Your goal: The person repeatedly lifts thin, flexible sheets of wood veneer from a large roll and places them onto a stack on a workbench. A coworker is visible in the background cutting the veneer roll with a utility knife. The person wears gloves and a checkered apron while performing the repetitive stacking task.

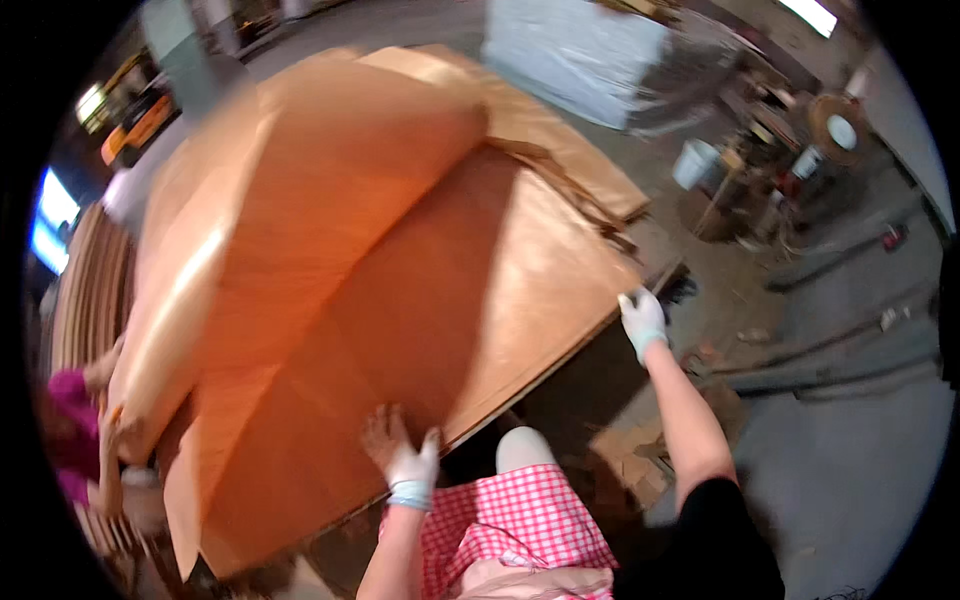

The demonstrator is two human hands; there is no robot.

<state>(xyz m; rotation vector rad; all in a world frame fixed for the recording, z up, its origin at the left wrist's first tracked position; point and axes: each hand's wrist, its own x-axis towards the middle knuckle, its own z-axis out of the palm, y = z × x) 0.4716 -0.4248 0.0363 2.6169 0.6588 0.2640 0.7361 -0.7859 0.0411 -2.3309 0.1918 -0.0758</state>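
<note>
A wide, thin reddish-brown wood veneer sheet (pixel 300 290) arches up and curls over at its far left side. Beneath it, lighter veneer sheets (pixel 560 270) lie in a stack, with the near edge facing me. My left hand (pixel 402 455), in a white glove, rests on the brown veneer by the near edge, fingers spread. At the right corner of the stack, my gloved right hand (pixel 643 318) has its fingers curled around the edge of the lighter veneer sheet. A co-worker's hand (pixel 120 430) is at the raised sheet's left edge.
Ragged veneer edges (pixel 590 205) jut out on the stack's far right side. Beyond stands a plastic-wrapped block (pixel 575 60). A white bucket (pixel 695 163) and clutter stand at the right. Long dark bars (pixel 830 345) lie on the floor. Another stack (pixel 90 290) rises at the far left.
</note>
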